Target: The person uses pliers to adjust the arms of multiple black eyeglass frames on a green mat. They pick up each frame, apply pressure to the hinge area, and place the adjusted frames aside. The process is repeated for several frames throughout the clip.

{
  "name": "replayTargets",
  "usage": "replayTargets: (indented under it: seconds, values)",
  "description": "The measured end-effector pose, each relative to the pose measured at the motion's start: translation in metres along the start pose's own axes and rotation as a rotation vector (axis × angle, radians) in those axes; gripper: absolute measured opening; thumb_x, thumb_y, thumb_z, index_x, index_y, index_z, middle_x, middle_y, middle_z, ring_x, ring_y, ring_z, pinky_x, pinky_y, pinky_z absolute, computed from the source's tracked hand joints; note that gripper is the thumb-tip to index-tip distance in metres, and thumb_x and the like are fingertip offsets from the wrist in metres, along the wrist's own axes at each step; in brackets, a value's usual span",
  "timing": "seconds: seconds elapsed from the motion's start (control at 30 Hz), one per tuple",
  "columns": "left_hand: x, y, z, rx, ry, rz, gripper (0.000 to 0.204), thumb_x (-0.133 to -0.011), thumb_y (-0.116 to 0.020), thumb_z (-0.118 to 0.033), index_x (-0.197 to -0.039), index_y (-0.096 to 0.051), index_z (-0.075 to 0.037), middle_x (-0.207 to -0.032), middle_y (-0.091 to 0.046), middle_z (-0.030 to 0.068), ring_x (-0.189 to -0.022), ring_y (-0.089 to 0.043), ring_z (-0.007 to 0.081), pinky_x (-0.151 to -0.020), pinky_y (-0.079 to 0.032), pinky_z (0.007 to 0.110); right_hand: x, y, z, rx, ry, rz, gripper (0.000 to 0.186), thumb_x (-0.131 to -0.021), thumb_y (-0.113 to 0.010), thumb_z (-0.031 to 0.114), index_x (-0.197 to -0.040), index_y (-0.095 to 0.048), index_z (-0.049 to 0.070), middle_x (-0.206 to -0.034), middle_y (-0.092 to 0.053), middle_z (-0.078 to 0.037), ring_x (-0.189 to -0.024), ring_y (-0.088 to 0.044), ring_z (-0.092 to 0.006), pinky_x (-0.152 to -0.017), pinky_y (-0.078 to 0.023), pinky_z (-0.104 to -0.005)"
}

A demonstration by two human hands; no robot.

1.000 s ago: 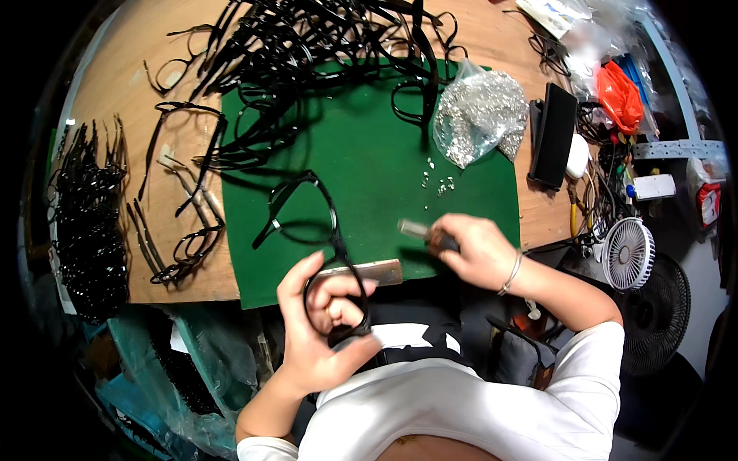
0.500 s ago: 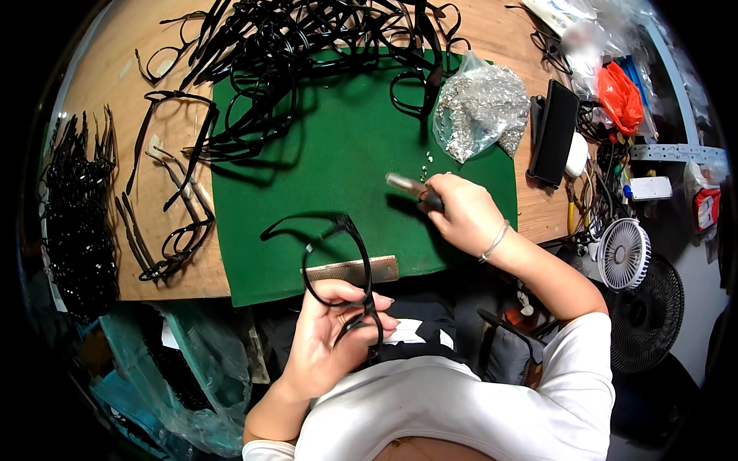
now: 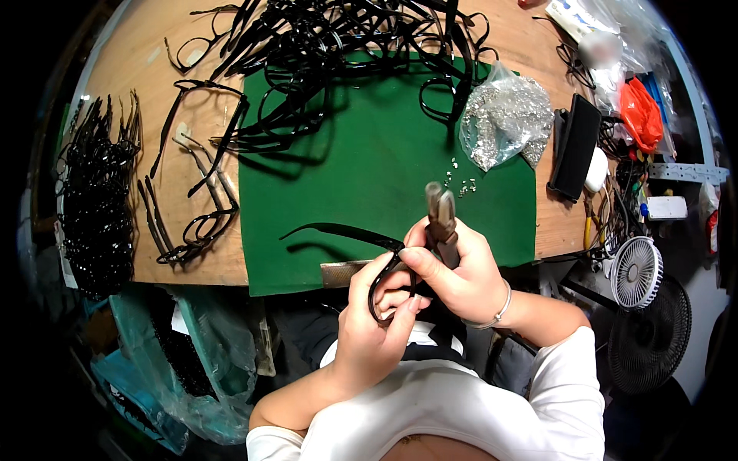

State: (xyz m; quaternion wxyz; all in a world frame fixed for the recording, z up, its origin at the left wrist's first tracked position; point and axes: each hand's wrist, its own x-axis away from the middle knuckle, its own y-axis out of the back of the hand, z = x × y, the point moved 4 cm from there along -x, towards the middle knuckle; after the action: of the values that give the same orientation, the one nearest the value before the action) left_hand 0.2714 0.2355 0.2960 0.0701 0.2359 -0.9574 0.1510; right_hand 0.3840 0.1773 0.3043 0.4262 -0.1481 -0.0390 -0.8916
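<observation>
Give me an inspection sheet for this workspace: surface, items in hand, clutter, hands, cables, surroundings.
Surface: green mat on a wooden table; loose silvery bits near a clear bag of similar bits.
Items in hand: black glasses frame; plier-like tool, its tip blurred.
Clutter: piled black frames across the mat's far edge; bundled black parts at far left.
Hands: left hand holds the black glasses frame; right hand grips the plier-like tool, its thumb apparently touching the frame.
Cables: tangled cables at the table's right side.
Surroundings: white fan and black fan at right.
</observation>
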Motion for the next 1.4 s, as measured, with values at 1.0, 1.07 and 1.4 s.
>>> replayTargets:
  seconds: [1.0, 1.07, 1.4]
  values:
    - [0.003, 0.012, -0.021, 0.346, 0.318, 0.138, 0.052, -0.076, -0.049, 0.010, -0.122, -0.025, 0.000, -0.097, -0.052, 0.0185, -0.069, -0.060, 0.0172, -0.065, -0.051, 0.026, 0.002, -0.006, 0.012, -0.395, -0.455, 0.259, 0.021, -0.080, -0.060, 0.017, -0.088, -0.046, 0.003, -0.072, -0.050, -0.001, -0.060, -0.048, -0.0063, -0.055, -0.040, -0.0193]
    - [0.003, 0.015, -0.023, 0.349, 0.343, 0.147, 0.053, -0.075, -0.049, 0.012, -0.121, -0.027, -0.001, -0.095, -0.054, 0.0185, -0.066, -0.060, 0.0185, -0.063, -0.052, 0.027, 0.004, -0.001, 0.013, -0.343, -0.433, 0.280, 0.023, -0.080, -0.061, 0.018, -0.090, -0.047, 0.003, -0.075, -0.051, -0.001, -0.068, -0.048, -0.0055, -0.059, -0.040, -0.0198]
    - [0.012, 0.029, -0.026, 0.328, 0.443, 0.248, 0.042, -0.079, -0.047, 0.009, -0.119, -0.035, 0.002, -0.100, -0.055, 0.0147, -0.072, -0.059, 0.0150, -0.065, -0.048, 0.025, 0.016, 0.011, 0.020, 0.512, -0.281, 0.764, 0.031, -0.085, -0.048, 0.030, -0.091, -0.048, -0.001, -0.072, -0.054, -0.014, -0.067, -0.055, -0.0259, -0.061, -0.043, -0.0329]
